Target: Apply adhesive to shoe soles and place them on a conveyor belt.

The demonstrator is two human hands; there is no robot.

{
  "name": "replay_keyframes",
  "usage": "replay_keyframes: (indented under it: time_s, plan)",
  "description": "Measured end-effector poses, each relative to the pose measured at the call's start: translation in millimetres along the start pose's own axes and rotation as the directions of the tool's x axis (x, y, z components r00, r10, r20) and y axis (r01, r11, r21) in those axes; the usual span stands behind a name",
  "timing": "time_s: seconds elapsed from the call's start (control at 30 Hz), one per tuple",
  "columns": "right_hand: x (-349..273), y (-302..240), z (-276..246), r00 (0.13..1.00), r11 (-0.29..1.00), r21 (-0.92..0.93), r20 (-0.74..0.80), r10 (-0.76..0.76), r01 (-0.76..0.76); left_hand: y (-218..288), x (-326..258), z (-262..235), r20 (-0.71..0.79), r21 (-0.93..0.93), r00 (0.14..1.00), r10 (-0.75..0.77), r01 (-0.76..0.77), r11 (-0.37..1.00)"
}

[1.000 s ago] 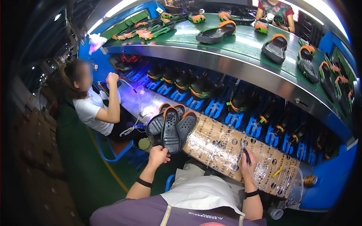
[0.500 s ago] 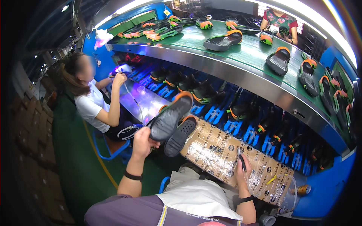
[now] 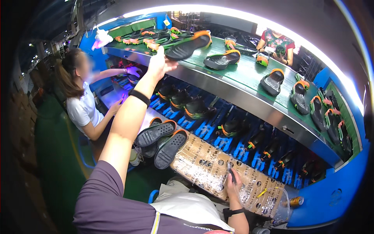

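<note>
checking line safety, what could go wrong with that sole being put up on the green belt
The left hand holds the dark orange-edged sole only by its end at the green belt edge; it could tip off. It may also land crowding the next sole. The stacked soles overhang the cardboard-covered bench and might slide.

The left hand point(image 3: 157, 64) holds a shoe sole point(image 3: 189, 45) over the near edge of the belt point(image 3: 249, 74). Two soles point(image 3: 161, 140) lie on the counter's point(image 3: 210, 167) left end. The right hand point(image 3: 233, 186) rests near its middle.
</note>
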State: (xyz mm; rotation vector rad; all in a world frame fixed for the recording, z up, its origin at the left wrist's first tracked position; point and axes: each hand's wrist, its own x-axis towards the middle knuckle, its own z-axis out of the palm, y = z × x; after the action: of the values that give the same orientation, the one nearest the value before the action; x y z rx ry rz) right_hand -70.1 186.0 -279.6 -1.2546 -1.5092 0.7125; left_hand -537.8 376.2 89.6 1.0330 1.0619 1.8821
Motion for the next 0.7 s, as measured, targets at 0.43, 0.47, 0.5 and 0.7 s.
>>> replay_keyframes:
  time_s: [0.43,0.47,0.5,0.7]
  plan:
    - [3.0,3.1,2.4,0.997,0.999,-0.002,-0.053,-0.052,0.051,-43.0,49.8,30.9,0.185,0.976,0.922,0.341,-0.213,0.046]
    - [2.2,4.3,2.3,0.997,0.999,-0.013,-0.062,-0.044,0.043,-38.4,59.7,37.9,0.178,0.980,0.945,0.274,-0.196,0.041]
    - [2.2,6.4,2.6,0.997,0.999,-0.020,-0.058,-0.047,0.046,-38.0,66.0,43.0,0.168,0.983,0.964,0.206,-0.178,0.035]
    - [0.7,27.9,11.8,0.991,0.993,-0.078,-0.086,-0.099,0.093,-51.7,88.7,54.9,0.047,0.969,0.919,0.392,-0.137,0.204]
